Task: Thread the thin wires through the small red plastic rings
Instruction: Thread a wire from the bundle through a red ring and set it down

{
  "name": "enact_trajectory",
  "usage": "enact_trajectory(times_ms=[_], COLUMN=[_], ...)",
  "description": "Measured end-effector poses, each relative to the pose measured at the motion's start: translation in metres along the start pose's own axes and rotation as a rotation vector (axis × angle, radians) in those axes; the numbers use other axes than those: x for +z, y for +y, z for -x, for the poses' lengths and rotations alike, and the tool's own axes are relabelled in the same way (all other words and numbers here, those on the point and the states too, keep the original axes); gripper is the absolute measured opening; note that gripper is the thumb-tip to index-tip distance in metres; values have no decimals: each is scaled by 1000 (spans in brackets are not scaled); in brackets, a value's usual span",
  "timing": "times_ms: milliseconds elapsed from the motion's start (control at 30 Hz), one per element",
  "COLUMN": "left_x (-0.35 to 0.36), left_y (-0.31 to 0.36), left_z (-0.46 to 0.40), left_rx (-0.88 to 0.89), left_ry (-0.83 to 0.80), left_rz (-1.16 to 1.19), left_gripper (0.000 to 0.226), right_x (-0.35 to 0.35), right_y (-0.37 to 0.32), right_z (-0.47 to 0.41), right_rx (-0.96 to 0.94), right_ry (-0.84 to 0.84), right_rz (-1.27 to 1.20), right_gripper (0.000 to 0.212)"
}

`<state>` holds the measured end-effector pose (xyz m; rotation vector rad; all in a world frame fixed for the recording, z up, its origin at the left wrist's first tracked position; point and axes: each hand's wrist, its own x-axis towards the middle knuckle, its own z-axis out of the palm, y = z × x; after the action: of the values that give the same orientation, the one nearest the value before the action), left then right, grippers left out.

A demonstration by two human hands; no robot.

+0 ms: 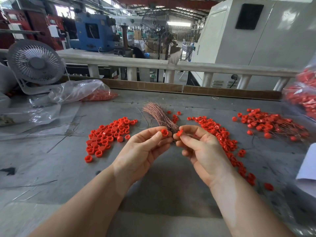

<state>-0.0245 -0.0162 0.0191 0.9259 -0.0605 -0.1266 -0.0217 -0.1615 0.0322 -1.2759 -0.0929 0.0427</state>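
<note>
1. Rings, small and red, are sitting one in each hand: the left hand is pinching a red ring between thumb and forefinger, and the right hand is pinching a second ring the same way, the two held close together above the desk.
2. Wires are lying as a coppery bundle on the desk just behind the hands; whether a single strand is already caught in the fingers is too fine to tell.
3. Loose rings are waiting in a heap on the left and a strip on the right, while a pile that looks already wired is lying farther right.
4. Doing this step well probably means turning the ring so its hole is facing the wire tip, keeping the pinch light on the rim, and feeding one strand only.
5. Bracing the hands against each other should be helping to steady the aim.
</note>
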Motion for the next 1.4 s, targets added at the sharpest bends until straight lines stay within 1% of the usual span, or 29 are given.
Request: enact_trajectory(times_ms=[400, 467, 600, 700, 767, 900, 1067, 1167, 1267, 1400], left_x=[-1, -1, -1, -1, -1, 0, 0, 0, 0, 2], left_y=[-2, -2, -3, -4, -4, -5, -6, -6, -6, -6], left_z=[-2, -2, -1, -1, -2, -1, -3, -3, -3, -3], left_rx=[-18, -20, -24, -17, -14, -11, -18, -15, -13, -8], left_ry=[18, 18, 11, 10, 8, 7, 18, 32, 39, 41], left_rz=[14, 19, 4, -20, -45, -47, -31, -9, 5, 6], left_gripper=[16, 16, 15, 18, 20, 16, 17, 18, 18, 16], right_x=[-1, 0, 2, 4, 5, 4, 3, 4, 4, 2], right_y=[2, 3, 7, 8, 10, 14, 15, 16, 16, 15], right_z=[0, 0, 0, 1, 1, 0, 1, 1, 1, 0], right_rx=[-48, -104, -292, -457, -519, -569, -672, -736, -752, -745], right_ry=[31, 39, 47, 51, 58, 102, 105, 111, 102, 112], right_rz=[75, 133, 321, 539, 641, 705, 837, 906, 925, 946], right_gripper=[17, 17, 20, 22, 21, 16, 10, 11, 12, 6])
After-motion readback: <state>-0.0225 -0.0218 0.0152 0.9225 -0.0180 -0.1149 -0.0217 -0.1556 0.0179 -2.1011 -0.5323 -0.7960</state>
